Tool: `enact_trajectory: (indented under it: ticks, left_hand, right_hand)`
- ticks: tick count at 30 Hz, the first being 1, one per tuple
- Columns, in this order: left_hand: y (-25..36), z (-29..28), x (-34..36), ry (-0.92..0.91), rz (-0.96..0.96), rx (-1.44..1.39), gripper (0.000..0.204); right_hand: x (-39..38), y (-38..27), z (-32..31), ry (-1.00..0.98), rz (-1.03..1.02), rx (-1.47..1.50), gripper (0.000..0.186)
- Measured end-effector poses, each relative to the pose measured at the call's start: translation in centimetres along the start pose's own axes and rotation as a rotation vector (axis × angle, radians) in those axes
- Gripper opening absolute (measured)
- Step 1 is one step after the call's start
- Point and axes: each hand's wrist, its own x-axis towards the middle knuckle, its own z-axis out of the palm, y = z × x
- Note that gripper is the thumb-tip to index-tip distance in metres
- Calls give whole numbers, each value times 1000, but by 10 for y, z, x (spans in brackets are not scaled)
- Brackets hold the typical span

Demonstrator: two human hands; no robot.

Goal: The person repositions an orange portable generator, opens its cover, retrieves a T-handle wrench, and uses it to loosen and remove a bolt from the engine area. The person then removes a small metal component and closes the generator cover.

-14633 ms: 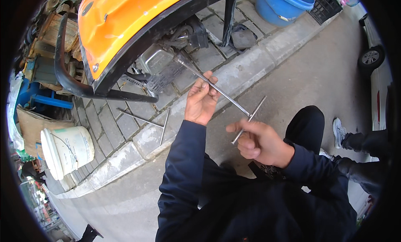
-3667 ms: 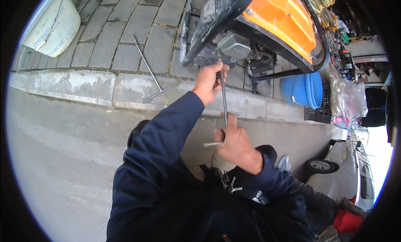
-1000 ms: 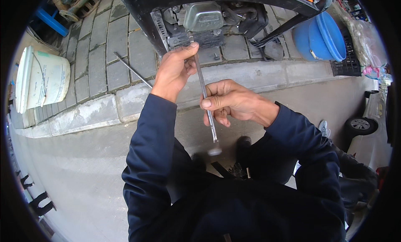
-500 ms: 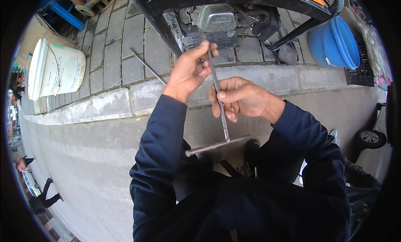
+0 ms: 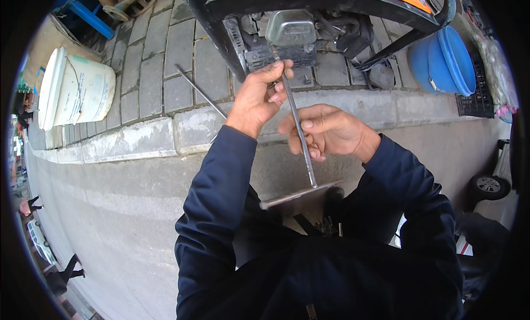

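A long T-handle wrench slants away from me, its crossbar toward my lap. Its far tip reaches the small engine below a black metal frame. My left hand is closed round the upper shaft, thumb and fingers pinching it near the engine. Lower down, my right hand curls loosely about the shaft, thumb against it; some of its fingers are smeared by motion. What the wrench tip sits on is too small to make out.
A thin metal rod lies on the paving left of my hands. A white bucket stands at the left, a blue bucket at the right by a black crate. The kerb runs across below the engine.
The wrench's crossbar and both hands have shifted slightly right and down in the picture. My right hand's fingers now blur at the shaft. The view itself has moved a little.
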Motion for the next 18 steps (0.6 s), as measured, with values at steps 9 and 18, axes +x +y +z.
enact_trajectory:
  ticks: [9, 18]
  left_hand:
    - [1, 3, -10, 74, 12, 107, 24]
    - [-1, -6, -8, 43, 59, 106, 18]
  right_hand:
    - [5, 9, -7, 64, -9, -50, 27]
    - [6, 3, 16, 76, 39, 24, 27]
